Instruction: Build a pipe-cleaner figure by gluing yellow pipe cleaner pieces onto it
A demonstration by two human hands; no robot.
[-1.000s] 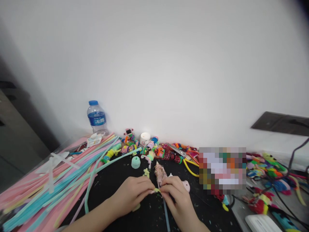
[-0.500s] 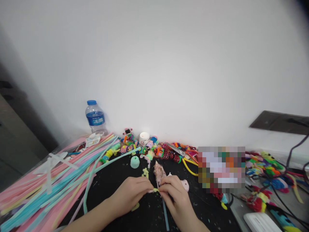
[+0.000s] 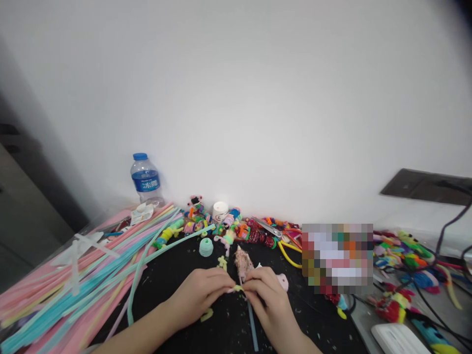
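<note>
Between my two hands is a short piece of yellow and pink pipe cleaner [image 3: 238, 288]. My left hand [image 3: 204, 293] pinches its left end, and my right hand [image 3: 268, 300] pinches the right end. Just behind my fingers stands a glue gun's messy, glue-crusted tip [image 3: 243, 263]. A translucent glue stick [image 3: 252, 324] runs toward me below the right hand. Beyond my left fingers lies a small pale yellow-green fuzzy figure [image 3: 222, 263]. A yellow-green curl [image 3: 207, 314] sits partly under the left hand. Some pale pink piece [image 3: 283, 281] shows beside my right hand.
At left lies a bundle of pastel pipe cleaners [image 3: 84, 290], with a water bottle [image 3: 145, 179] behind. A mint coil [image 3: 206, 247], white paper cup [image 3: 220, 211] and scissors [image 3: 283, 241] stand farther back. Fuzzy figures [image 3: 405, 250], cables and a white device [image 3: 398, 339] occupy the right. A pixelated patch hides one area.
Both hands keep their grip on the pipe cleaner piece, with only a slight shift of the fingers. The other things have stayed in place.
</note>
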